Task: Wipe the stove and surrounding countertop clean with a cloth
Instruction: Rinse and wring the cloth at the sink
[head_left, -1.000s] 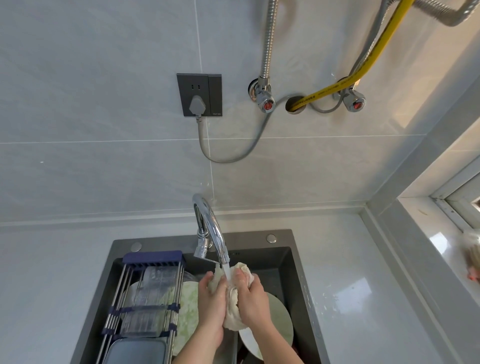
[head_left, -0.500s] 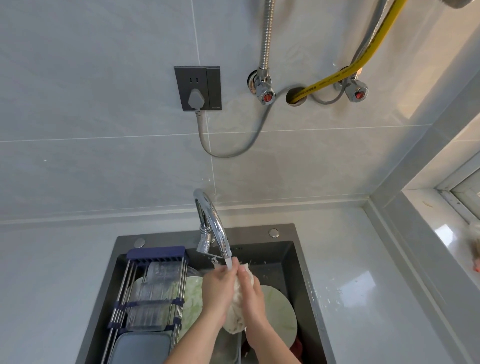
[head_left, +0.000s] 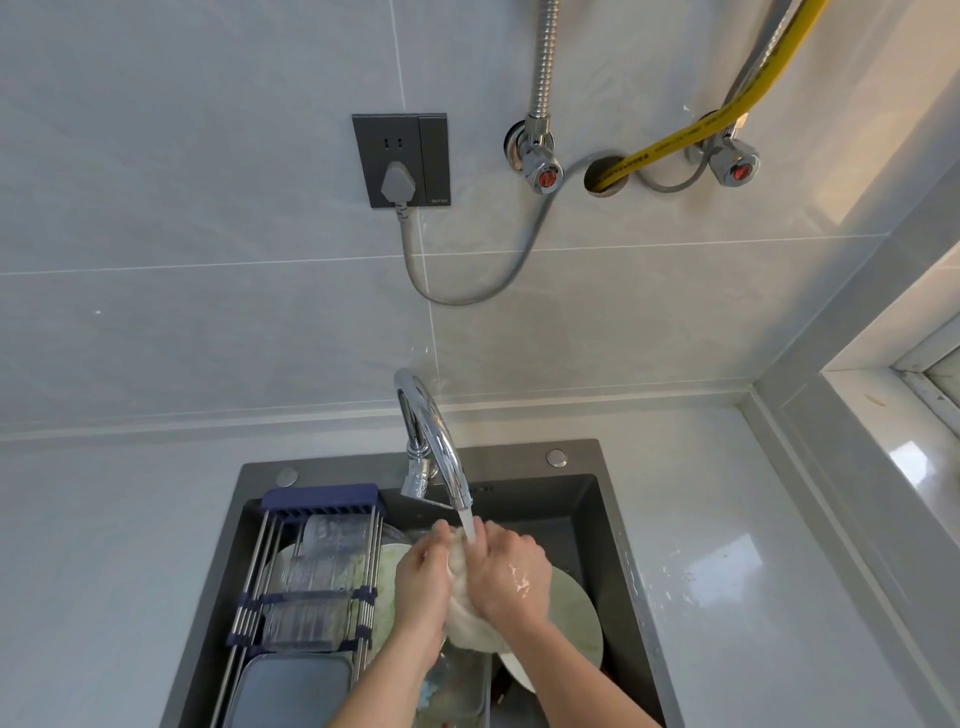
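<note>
Mostly hidden between the two hands (head_left: 467, 582): the cloth (head_left: 470, 623), only its bunched middle showing. Cut off at the bottom edge: both forearms, the sink (head_left: 613, 519), the drying rack (head_left: 311, 597). Plates (head_left: 576, 618) partly covered; print on the yellow hose (head_left: 691, 135) too small to read.

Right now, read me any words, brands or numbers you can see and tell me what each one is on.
Wall socket plate, bottom right corner: small light lettering, too small to read.
Yellow hose: a line of dark print along it, too blurred to read.
Nothing else in view carries readable text.
</note>
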